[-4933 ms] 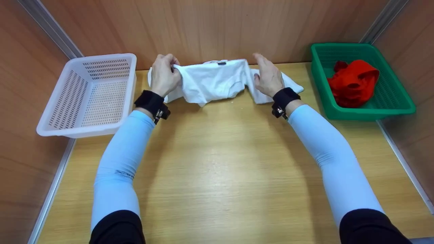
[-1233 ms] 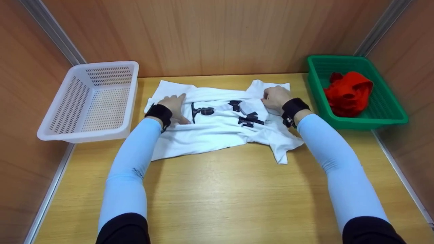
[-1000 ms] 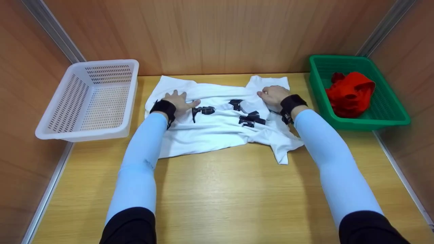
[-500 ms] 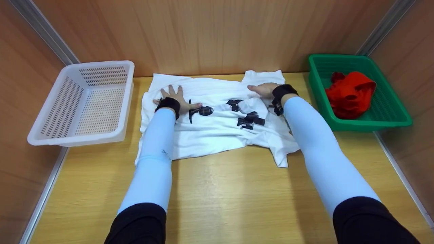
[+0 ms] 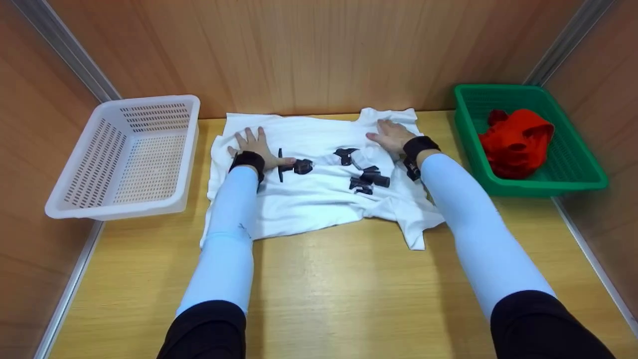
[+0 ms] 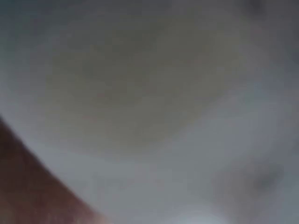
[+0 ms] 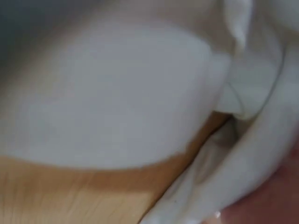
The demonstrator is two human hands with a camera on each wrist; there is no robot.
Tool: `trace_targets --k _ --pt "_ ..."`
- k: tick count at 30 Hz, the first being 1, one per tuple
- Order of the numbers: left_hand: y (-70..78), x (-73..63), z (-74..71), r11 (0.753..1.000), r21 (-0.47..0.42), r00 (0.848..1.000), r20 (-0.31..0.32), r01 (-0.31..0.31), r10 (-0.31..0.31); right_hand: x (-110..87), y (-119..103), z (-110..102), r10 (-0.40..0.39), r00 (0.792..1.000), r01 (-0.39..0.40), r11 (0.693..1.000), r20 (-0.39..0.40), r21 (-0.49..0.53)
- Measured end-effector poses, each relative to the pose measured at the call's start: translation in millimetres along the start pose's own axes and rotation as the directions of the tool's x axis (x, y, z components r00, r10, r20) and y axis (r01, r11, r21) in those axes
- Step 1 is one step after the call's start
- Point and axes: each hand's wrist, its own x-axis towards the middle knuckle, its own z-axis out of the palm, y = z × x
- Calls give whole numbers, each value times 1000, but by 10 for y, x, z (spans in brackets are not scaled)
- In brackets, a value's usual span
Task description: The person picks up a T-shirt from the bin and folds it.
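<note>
A white T-shirt (image 5: 319,209) with a black print lies spread sideways on the table, its sleeves toward the right and some wrinkles across it. My left hand (image 5: 256,150) rests on its left part with fingers spread, the thumb beside the print. Near the upper right sleeve, my right hand (image 5: 393,135) lies on the shirt with extended fingers. The left wrist view shows blurred white cloth (image 6: 140,182) very close. White folds (image 7: 243,154) of the shirt fill much of the right wrist view, with wood between them.
An unfilled white basket (image 5: 122,154) stands at the left by the back wall. At the right, a green basket (image 5: 543,187) holds a bunched red cloth (image 5: 518,144). Wooden panels (image 5: 319,55) rise behind and on both sides. Bare tabletop (image 5: 324,294) stretches in front of the shirt.
The shirt, earlier bunched at the back wall and gripped by my left hand, now lies spread out. My left hand has slid across it with fingers spreading; my right fingers have straightened from a curl.
</note>
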Motion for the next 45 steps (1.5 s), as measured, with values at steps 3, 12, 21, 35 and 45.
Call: trace_targets --k 3,12,21,35,45 --pt "113 -91 -84 1000 26 995 -104 13 -10 -107 -26 16 -48 986 52 998 -161 20" --pt "414 -416 -122 995 54 992 -89 -81 86 -717 -268 178 -335 851 320 941 -404 -107" --pt "311 -1261 80 828 -20 817 -174 -560 549 -1357 -404 465 -395 915 398 856 80 -329" --pt "183 -1866 443 637 243 636 -91 -732 766 -1532 -75 305 -431 883 338 860 -189 -382" --pt "113 -1666 516 725 105 686 -255 -681 682 -1778 -183 412 -480 861 503 748 169 -433"
